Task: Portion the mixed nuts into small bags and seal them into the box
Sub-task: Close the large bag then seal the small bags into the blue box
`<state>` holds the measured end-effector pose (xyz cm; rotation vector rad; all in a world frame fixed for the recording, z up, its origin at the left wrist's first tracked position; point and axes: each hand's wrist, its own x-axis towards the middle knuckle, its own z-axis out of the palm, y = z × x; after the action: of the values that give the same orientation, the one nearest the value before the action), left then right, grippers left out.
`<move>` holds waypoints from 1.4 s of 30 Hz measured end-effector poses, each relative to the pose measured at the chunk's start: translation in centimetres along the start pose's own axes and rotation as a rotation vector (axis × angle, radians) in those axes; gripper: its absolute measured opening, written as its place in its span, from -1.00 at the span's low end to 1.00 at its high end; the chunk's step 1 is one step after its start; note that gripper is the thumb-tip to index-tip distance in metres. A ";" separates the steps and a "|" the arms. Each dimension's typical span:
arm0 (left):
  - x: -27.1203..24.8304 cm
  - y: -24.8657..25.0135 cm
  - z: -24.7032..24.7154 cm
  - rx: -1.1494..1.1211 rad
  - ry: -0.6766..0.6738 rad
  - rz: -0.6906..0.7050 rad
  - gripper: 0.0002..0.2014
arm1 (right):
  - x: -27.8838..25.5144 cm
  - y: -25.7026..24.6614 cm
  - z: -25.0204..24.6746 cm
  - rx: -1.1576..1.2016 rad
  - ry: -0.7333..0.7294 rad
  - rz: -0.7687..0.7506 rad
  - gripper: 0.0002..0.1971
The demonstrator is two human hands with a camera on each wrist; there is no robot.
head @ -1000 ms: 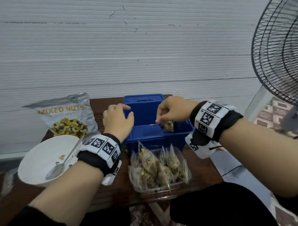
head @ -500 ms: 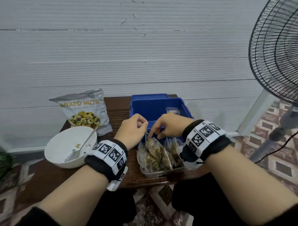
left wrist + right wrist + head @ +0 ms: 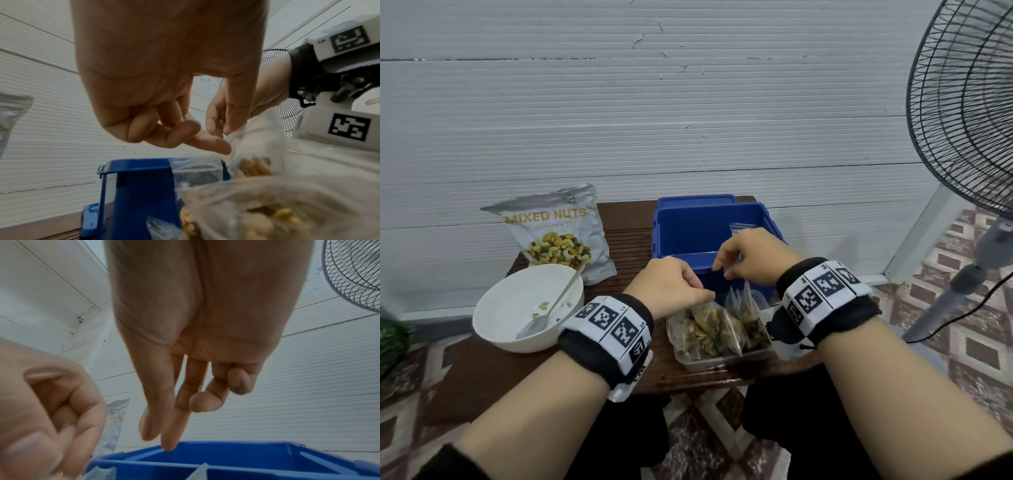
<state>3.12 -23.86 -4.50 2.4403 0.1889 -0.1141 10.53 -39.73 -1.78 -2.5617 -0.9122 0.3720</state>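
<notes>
The blue box [image 3: 659,233] stands open at the back of the table, with one small bag [image 3: 744,226] inside at its right. In front of it a clear tray [image 3: 709,363] holds several small bags of mixed nuts. My left hand [image 3: 671,284] pinches the top of the left bag [image 3: 705,325] between thumb and forefinger; the left wrist view shows that pinch on the bag [image 3: 252,162]. My right hand [image 3: 750,257] hovers over the box's near rim with its fingers [image 3: 168,426] pointing down and holding nothing. The box rim [image 3: 226,456] lies just under them.
A silver mixed nuts pouch [image 3: 558,236] leans at the back left. A white bowl [image 3: 500,308] with a spoon [image 3: 551,308] sits on the brown table [image 3: 465,377] at the left. A standing fan [image 3: 969,102] with its cable is at the right, off the table.
My right hand left a small bag in the box and came back toward the tray. My left hand moved from the box's edge to the tray and pinched a bag top.
</notes>
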 end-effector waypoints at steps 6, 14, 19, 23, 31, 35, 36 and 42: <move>0.3 -0.1 -0.3 -0.077 -0.015 0.027 -0.86 | -0.3 0.6 0.2 0.037 0.020 0.021 -0.80; 1.3 0.2 -0.8 -0.161 0.024 0.025 -0.88 | -0.3 1.1 0.4 0.080 0.037 0.015 -0.81; 2.2 0.3 -0.4 -0.314 -0.001 0.005 -0.88 | 0.1 1.6 0.3 0.113 0.029 -0.021 -0.79; 2.8 0.2 -0.3 -0.436 -0.025 0.017 -0.87 | 0.4 2.2 0.1 0.218 0.021 -0.057 -0.80; 3.6 1.0 -1.0 -0.494 0.003 0.050 -0.83 | 1.2 2.9 0.4 0.388 0.148 -0.066 -0.90; 3.7 0.7 -1.3 -0.480 0.069 0.073 -0.75 | 1.4 3.1 0.3 0.469 0.224 -0.063 -0.86; 3.6 0.5 -1.4 -0.500 0.078 0.072 -0.70 | 1.3 3.1 0.2 0.482 0.235 -0.060 -0.86; 3.5 -0.7 -1.9 -0.417 0.123 0.155 -0.82 | 1.1 3.2 0.1 0.574 0.309 -0.037 -0.90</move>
<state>6.53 -21.75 -3.89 2.0369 0.0679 0.1333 13.08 -41.23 -3.41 -1.9994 -0.6245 0.1818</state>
